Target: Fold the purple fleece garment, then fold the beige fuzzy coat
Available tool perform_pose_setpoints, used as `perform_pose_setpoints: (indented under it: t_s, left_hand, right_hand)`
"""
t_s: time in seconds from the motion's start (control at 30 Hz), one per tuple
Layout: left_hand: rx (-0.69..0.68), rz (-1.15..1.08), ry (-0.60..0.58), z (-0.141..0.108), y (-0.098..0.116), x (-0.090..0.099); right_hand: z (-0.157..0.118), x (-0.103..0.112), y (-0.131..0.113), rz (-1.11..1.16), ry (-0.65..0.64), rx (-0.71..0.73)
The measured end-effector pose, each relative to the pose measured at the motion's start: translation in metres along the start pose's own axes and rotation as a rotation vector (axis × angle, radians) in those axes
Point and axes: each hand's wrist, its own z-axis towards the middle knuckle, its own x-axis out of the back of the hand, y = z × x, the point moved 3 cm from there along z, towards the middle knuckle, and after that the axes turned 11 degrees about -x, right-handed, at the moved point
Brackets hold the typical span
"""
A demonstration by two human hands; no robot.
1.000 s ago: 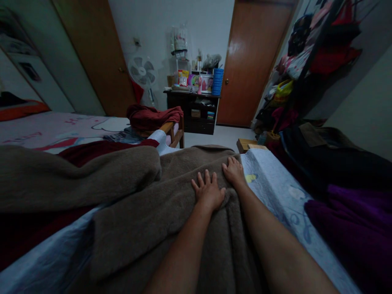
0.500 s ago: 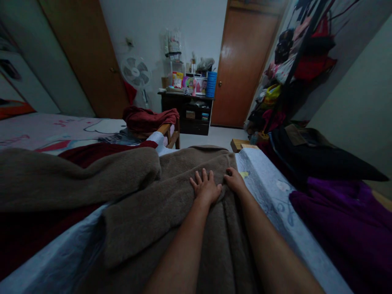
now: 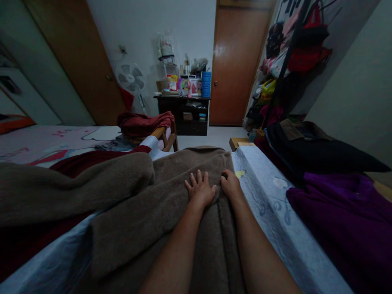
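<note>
A brown fleecy coat (image 3: 131, 224) lies spread over the bed in front of me. One sleeve is laid slantwise across its body, and the other stretches out to the left. My left hand (image 3: 200, 190) rests flat on the upper part of the crossing sleeve, fingers spread. Close beside it, my right hand (image 3: 230, 185) has its fingers curled at the coat's right edge, near the shoulder, pinching the cloth there. The fingertips of that hand are partly hidden by the fabric.
The light patterned bed sheet (image 3: 269, 196) shows to the right of the coat. Folded purple clothing (image 3: 339, 220) and a dark garment (image 3: 318, 147) lie at the right. A second bed (image 3: 76, 134), a fan (image 3: 131, 77) and a dark cabinet (image 3: 183, 118) stand farther back.
The view has shifted slightly, so the room's things sit a little differently in the picture. Both hands stay at the same places on the coat.
</note>
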Motion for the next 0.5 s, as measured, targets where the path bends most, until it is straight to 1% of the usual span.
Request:
perform_pose_setpoints:
  t_s: [0.13, 0.23, 0.37, 0.5]
  left_hand:
    - [0.010, 0.018, -0.004, 0.0006, 0.0006, -0.0011]
    - [0.010, 0.033, -0.001, 0.0010, -0.0003, -0.0032]
    - [-0.005, 0.043, -0.016, 0.0001, -0.0015, -0.0048]
    - [0.016, 0.035, -0.089, 0.0050, 0.0012, 0.0016]
  right_hand:
    - [0.0024, 0.0017, -0.0030, 0.035, -0.021, 0.017]
    - [0.0029, 0.0012, -0.0050, 0.036, -0.064, 0.036]
    - [-0.0012, -0.0028, -0.0071, -0.099, -0.154, 0.031]
    - [-0.0056, -0.0068, -0.0080, -0.187, -0.236, 0.007]
